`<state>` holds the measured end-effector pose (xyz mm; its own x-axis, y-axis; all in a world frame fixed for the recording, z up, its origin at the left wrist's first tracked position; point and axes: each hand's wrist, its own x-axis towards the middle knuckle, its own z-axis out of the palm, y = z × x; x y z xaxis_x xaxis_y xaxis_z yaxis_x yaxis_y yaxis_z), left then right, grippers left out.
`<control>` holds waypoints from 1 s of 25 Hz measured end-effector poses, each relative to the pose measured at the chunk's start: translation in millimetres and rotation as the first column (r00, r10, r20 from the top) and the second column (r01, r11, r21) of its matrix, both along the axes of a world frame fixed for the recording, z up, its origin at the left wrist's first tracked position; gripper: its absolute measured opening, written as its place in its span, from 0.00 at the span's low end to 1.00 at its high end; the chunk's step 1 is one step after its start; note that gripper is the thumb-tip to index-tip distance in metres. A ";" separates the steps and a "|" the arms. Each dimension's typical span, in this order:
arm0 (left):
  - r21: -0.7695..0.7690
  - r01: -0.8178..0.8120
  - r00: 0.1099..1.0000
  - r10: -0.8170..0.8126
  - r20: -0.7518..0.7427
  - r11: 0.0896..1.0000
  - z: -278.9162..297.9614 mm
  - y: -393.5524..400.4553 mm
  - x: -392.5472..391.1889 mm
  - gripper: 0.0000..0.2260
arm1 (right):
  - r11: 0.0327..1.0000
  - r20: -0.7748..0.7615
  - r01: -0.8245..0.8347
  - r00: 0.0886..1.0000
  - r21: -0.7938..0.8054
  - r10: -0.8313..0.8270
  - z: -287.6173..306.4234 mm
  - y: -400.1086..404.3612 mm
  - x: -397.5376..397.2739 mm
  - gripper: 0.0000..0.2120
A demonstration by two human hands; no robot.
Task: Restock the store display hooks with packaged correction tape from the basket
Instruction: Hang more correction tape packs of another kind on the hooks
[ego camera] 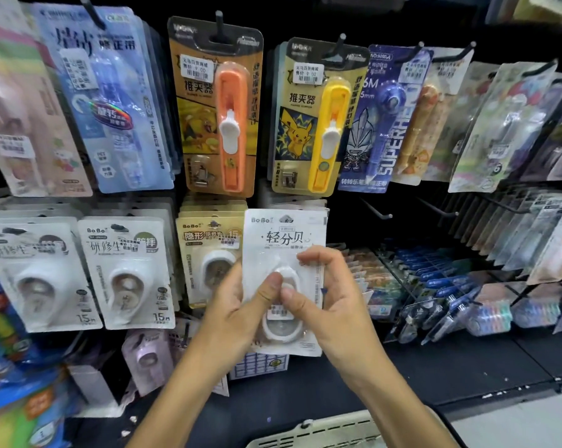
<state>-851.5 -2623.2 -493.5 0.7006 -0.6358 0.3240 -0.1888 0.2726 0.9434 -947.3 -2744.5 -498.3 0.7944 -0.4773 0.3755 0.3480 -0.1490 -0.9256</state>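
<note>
- Pack in my grip [284,250]: white card, matt, w/ clear glossy plastic blister over a white plastic tape shell; both my hands on it, left [237,305] & right [325,295].
- Orange clip pusher [230,124]: smooth shiny plastic, white slider, on printed card back.
- Yellow clip pusher [329,134]: same glossy plastic, card w/ cartoon print.
- Blue pack top left [111,101]: clear plastic shell, strong glare, holo sticker.
- Hooks [375,208]: thin dark metal rods, slight sheen.
- Basket [321,431]: cream plastic, slotted, matt-ish.
- Shelf [467,367]: black, matt, dusty specks.
</note>
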 end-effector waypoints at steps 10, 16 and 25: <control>0.189 -0.682 0.527 0.295 0.797 0.707 -12.4 -1.5 10.2 0.14 | 0.981 -0.125 0.189 0.974 -0.031 -0.192 -0.4 -24.5 -8.0 0.20; 0.265 -0.696 0.516 0.208 0.831 0.668 -16.7 2.0 14.5 0.22 | 0.981 -0.118 0.194 0.975 0.019 -0.190 9.2 -35.5 -3.9 0.22; 0.228 -0.708 0.476 0.213 0.853 0.668 -26.3 -2.0 13.8 0.23 | 0.849 -0.258 0.163 0.909 -0.503 -0.327 5.1 -59.8 24.3 0.34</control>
